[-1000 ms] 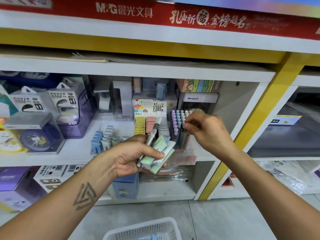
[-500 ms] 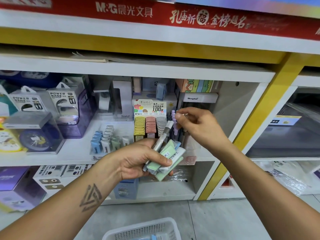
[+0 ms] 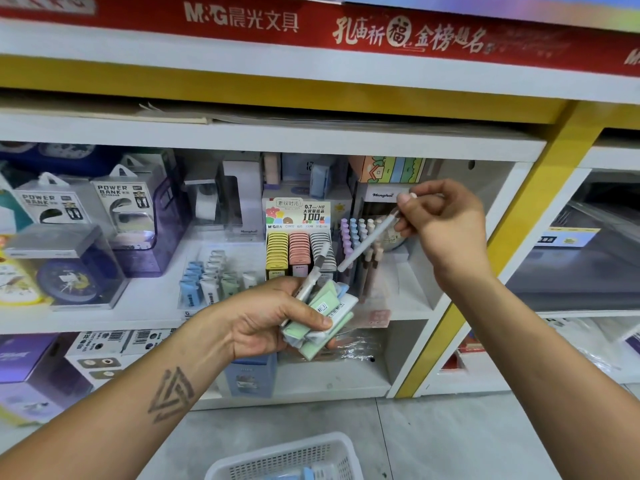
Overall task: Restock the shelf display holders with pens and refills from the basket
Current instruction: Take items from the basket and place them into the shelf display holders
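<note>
Pen (image 3: 367,241) sits right of frame centre, pinched at its upper end by the right hand (image 3: 445,225); fingers (image 3: 403,199) are curled round the top of the barrel. Long axis runs diagonal: upper right at the fingers, lower left at the free tip. Tip hangs just in front of the pen holder (image 3: 360,251), over the rows of pastel caps, not yet in a slot as far as I can tell.

Key relation: holder lies below and slightly left of the right-hand fingers, slots run near upright, pen is tilted well off that. My read: next move needs the barrel rotated toward vertical, tip down, then dropped into a free slot. Which slot is free I can't tell, caps are packed tight and small.

Left hand (image 3: 277,317) is at lower centre, just below the holder, wrapped round a bundle of refill packs (image 3: 323,313) in green, blue and white, plus a second pen (image 3: 313,278) poking up and right out of the fist. Thumb clamps across the top pack. That hand is full, so the right one is both nearer the slots and the only one able to place.

Basket (image 3: 284,459) is at bottom centre on the floor, rim only in view, some stock visible inside.

Risk, as a guess: tilted tip snags neighbouring caps on the way in.
</note>
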Tool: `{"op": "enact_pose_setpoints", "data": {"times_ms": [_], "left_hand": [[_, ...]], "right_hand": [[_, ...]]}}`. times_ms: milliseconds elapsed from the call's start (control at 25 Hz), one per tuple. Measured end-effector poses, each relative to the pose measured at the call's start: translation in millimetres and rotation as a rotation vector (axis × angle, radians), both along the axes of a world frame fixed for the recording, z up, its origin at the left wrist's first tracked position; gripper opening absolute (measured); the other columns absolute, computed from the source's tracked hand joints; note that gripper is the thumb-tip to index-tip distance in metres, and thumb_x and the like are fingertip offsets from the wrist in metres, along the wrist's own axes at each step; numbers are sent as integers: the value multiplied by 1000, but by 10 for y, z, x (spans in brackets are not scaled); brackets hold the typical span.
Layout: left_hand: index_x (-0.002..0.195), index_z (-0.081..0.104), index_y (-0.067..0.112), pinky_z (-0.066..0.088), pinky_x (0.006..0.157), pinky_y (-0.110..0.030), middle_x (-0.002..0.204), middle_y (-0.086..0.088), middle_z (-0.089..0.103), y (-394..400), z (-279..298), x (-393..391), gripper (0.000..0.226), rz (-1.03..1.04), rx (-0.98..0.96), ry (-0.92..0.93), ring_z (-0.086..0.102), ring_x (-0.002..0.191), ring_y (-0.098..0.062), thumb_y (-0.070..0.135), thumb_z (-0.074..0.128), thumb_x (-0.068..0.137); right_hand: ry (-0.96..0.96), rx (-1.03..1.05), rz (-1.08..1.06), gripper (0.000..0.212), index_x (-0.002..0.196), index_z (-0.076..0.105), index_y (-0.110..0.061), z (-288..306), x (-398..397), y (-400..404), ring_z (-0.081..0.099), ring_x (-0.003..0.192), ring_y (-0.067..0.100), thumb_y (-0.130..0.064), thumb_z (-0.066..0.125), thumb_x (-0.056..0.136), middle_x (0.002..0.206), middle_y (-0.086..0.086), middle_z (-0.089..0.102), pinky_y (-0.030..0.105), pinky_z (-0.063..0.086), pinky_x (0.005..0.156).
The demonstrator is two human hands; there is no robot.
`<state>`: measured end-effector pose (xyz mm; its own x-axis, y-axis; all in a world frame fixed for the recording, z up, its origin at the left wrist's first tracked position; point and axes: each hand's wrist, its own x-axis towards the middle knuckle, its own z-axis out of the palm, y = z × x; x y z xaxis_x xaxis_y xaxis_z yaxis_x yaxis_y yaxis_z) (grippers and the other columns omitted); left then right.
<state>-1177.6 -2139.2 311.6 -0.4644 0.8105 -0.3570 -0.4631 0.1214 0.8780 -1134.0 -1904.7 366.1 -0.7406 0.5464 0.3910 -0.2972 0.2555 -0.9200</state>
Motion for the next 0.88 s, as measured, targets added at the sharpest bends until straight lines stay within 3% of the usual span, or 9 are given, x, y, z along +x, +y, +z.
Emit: {"op": "enact_pose_setpoints", "data": {"times_ms": [80, 200, 320, 480, 680, 760, 880], "left_hand": [[86, 79, 11, 60, 65, -36, 92, -19, 74, -18, -10, -13, 31, 30, -32, 4, 73, 80, -31, -15, 67, 75], [88, 79, 10, 60, 67, -37, 94, -20, 73, -22, -14, -4, 30, 36, -54, 15, 73, 81, -31, -14, 67, 76], [89, 78, 10, 60, 67, -37, 96, -21, 73, -13, -9, 15, 30, 18, -57, 9, 73, 81, -32, -15, 66, 77], [88, 79, 13, 60, 69, -37, 96, -19, 73, -21, -31, 6, 31, 15, -68, 21, 73, 81, -31, -13, 68, 76], [90, 78, 12, 59, 70, -38, 97, -20, 73, -6, -36, 10, 31, -13, -55, 28, 73, 83, -32, -13, 68, 75], [89, 78, 12, 59, 69, -39, 95, -21, 72, 2, -35, 29, 31, -29, -44, 22, 72, 81, -34, -14, 68, 75], [91, 77, 14, 60, 77, -45, 99, -21, 72, 21, -47, 55, 32, -56, -33, 36, 70, 86, -37, -12, 70, 74]], "right_hand": [[-26, 171, -7, 16, 92, 57, -18, -25, 41, 44, 69, 61, 25, -9, 71, 91, 71, 9, 71, 40, 59, 63], [-165, 607, -3, 17, 91, 56, -21, -179, 78, 14, 69, 70, 18, -19, 72, 91, 76, 1, 70, 41, 59, 68], [-186, 885, 34, 18, 92, 54, -17, -295, 120, -35, 68, 71, 20, -20, 71, 91, 76, 1, 69, 41, 56, 65], [-180, 966, 52, 18, 89, 54, -12, -345, 153, -27, 66, 67, 26, -18, 72, 91, 72, 6, 68, 43, 54, 60], [-237, 924, 112, 14, 83, 61, -16, -339, 174, 26, 67, 67, 13, -16, 75, 88, 72, -1, 69, 40, 56, 62], [-260, 975, 118, 4, 87, 72, -14, -370, 180, -2, 68, 75, 17, -18, 74, 89, 81, 0, 72, 38, 55, 69], [-247, 1078, 67, 17, 103, 78, -13, -356, 158, -59, 63, 84, 14, -24, 68, 94, 97, 0, 70, 30, 51, 74]]}}
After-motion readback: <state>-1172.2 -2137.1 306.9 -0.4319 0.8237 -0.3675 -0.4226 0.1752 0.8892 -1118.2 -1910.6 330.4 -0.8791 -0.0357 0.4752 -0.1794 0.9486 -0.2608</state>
